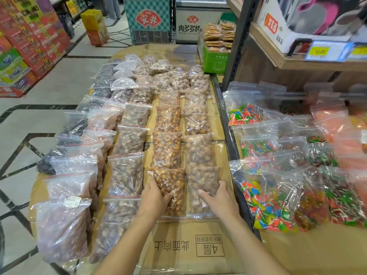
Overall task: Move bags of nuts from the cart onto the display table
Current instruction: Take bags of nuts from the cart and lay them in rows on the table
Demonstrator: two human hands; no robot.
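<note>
A person's left hand (155,197) and right hand (220,197) worked side by side at the near end of the cardboard-covered display table (188,245), where rows of clear zip bags lay in columns running away from the worker. The left hand gripped a bag of golden-brown nuts (170,183) by its left edge, thumb curled over the top. The right hand lay palm down on the neighbouring bag of paler nuts (200,175), thumb spread and fingers bent over its right side; whether it gripped or only pressed could not be told. Both bags lay straight ahead of the hands with their long axes pointing away from the person and the sealed ends nearest the body, touching each other along one side and overlapping the bags beyond them in their columns. Each hand was on its own bag, so neither had to cross over; both forearms reached forward, roughly parallel, wrists low over the cardboard. Bags of coloured sweets (268,205) filled the adjoining table to the right, past a dark metal rail (230,147). The cart was out of view. The bags appeared to be at the point of being settled into line at the front of their columns
</note>
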